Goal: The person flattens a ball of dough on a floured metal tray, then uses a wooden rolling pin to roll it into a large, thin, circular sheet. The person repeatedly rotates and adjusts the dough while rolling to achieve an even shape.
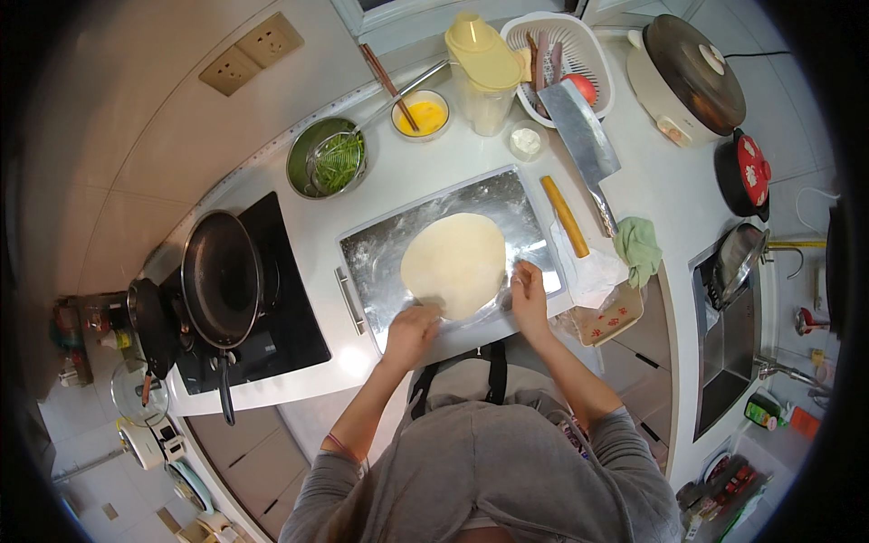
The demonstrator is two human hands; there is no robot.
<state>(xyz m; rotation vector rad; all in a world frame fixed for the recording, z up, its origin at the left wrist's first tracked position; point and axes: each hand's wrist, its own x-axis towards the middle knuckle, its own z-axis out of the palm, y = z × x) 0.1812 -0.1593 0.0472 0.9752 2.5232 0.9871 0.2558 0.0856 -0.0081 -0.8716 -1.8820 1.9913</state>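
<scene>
A rolled-out sheet of dough (456, 261) lies on a floured metal board (380, 288) on the counter. My left hand (415, 331) is at the dough's lower left edge, fingers curled; whether they pinch the dough is hidden. Just off the dough's right edge is my right hand (527, 288), fingers bent over the board, with no object visible in it. A wooden rolling pin (565, 216) rests on a white cloth (597, 275) to the right of the board. Beyond the board stands a small tub of white powder (526, 140).
A large cleaver (582, 136) and a green cloth (638, 250) lie at right. Behind are a bowl of beaten egg (429, 117), a metal bowl of greens (329, 159) and a white basket (604, 41). At left, a frying pan (223, 278) stands on the cooktop (292, 326).
</scene>
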